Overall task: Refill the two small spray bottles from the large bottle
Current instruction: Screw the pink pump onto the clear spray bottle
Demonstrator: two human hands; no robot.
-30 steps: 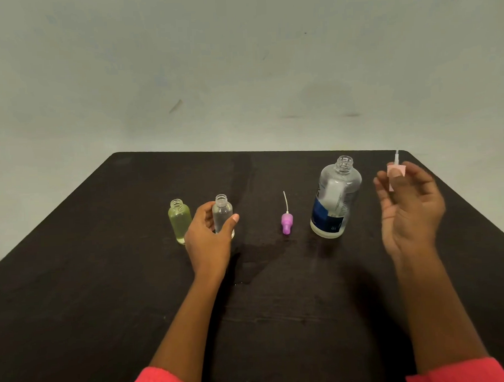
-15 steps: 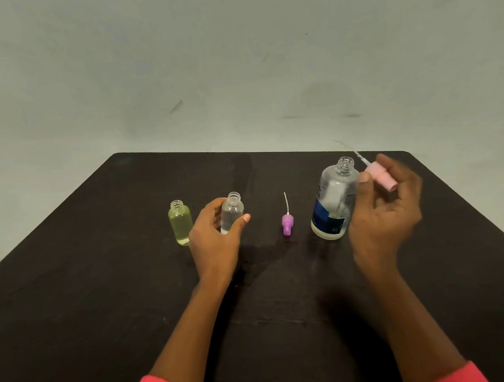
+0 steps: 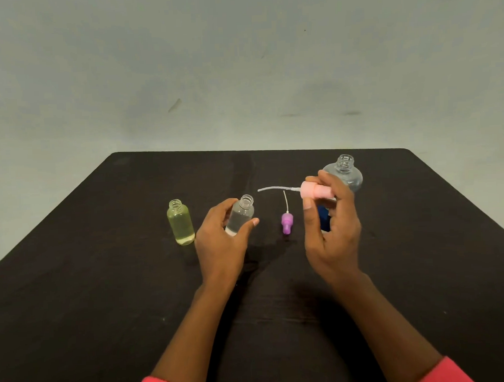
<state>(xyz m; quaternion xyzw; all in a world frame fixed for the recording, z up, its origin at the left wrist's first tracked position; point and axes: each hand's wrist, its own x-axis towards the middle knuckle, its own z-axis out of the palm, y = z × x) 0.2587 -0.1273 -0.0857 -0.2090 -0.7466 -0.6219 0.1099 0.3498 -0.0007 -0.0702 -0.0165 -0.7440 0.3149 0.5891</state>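
Observation:
My left hand grips a small clear bottle, open-necked, tilted a little to the right, with clear liquid inside. My right hand holds a pink spray cap sideways, its white dip tube pointing left toward the clear bottle's mouth. A small yellow-green bottle stands uncapped to the left. A purple spray cap lies on the table between my hands, tube pointing away. The large clear bottle with a blue label stands uncapped behind my right hand, partly hidden.
Everything rests on a dark table whose far edge meets a pale wall. The table's right corner lies just beyond the large bottle. Red sleeves show at the bottom of the view.
My right hand moved left in front of the large bottle and turned the pink cap from upright to sideways. My left hand shifted the clear bottle slightly right and tilted it.

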